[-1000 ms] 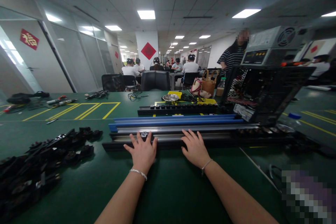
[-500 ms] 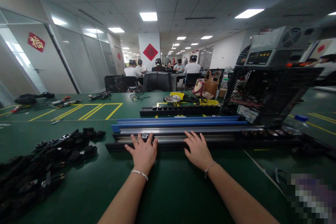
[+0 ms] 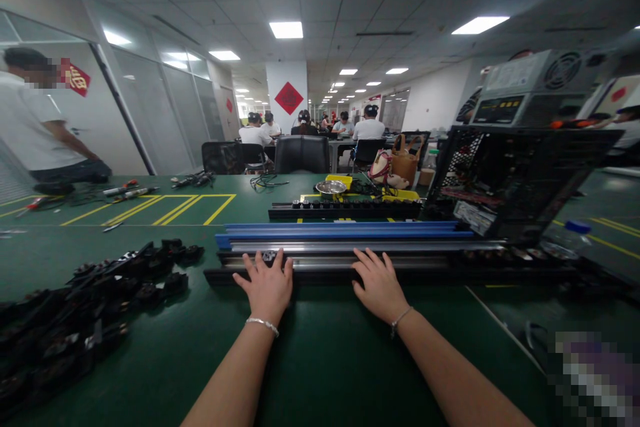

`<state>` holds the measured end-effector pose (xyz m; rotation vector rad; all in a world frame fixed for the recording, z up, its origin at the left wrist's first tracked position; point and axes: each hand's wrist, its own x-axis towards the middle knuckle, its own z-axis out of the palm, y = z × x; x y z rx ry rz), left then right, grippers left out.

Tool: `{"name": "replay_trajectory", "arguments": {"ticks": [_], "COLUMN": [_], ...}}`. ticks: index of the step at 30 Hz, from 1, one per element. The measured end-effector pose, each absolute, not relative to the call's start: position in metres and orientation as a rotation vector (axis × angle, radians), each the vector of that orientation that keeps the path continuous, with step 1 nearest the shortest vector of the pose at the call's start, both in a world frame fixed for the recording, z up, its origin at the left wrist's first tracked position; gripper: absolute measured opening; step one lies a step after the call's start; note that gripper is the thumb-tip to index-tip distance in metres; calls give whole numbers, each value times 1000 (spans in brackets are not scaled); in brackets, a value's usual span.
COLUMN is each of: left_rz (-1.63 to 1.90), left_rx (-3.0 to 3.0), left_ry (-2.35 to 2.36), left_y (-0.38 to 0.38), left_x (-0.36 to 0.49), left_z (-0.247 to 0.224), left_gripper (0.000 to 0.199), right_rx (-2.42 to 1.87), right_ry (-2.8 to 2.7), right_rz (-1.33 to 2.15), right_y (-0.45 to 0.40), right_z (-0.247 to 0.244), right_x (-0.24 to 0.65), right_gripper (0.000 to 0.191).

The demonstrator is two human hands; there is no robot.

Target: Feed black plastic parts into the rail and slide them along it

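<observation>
Both hands rest palm down on a long black rail [image 3: 320, 275] with a metallic inner strip. My left hand [image 3: 267, 287] has its fingers spread over the rail's left part, beside a small part [image 3: 270, 256] partly covered by the fingertips. My right hand [image 3: 379, 285] lies with fingers apart on the rail's middle. Behind it run a silver strip [image 3: 350, 246] and a blue rail [image 3: 345, 231]. Small parts [image 3: 520, 254] line the right end of the black rails.
A pile of black parts [image 3: 100, 300] lies at the left. An open computer case [image 3: 525, 180] carries a power supply [image 3: 540, 80] at the right. Farther back are a metal dish [image 3: 331, 187] and a bag [image 3: 404, 159]. A person [image 3: 40, 120] is at the far left.
My left hand has shifted slightly left along the rail. A person has come into view at the far left. My right hand has stayed nearly in place.
</observation>
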<state>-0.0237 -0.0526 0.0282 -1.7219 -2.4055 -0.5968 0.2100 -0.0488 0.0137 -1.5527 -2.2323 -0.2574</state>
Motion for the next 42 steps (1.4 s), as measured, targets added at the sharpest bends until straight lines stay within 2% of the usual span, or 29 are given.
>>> {"name": "replay_trajectory", "arguments": {"ticks": [42], "left_rz": [-735], "left_rx": [-1547], "left_ry": [-2499], "left_y": [-46], "left_x": [-51], "left_z": [24], "left_gripper": [47], "right_rx": [-1540], "right_ry": [-2224], "right_rz": [-259], "right_y": [-49], "right_z": [14], "right_x": [211], "right_gripper": [25]}}
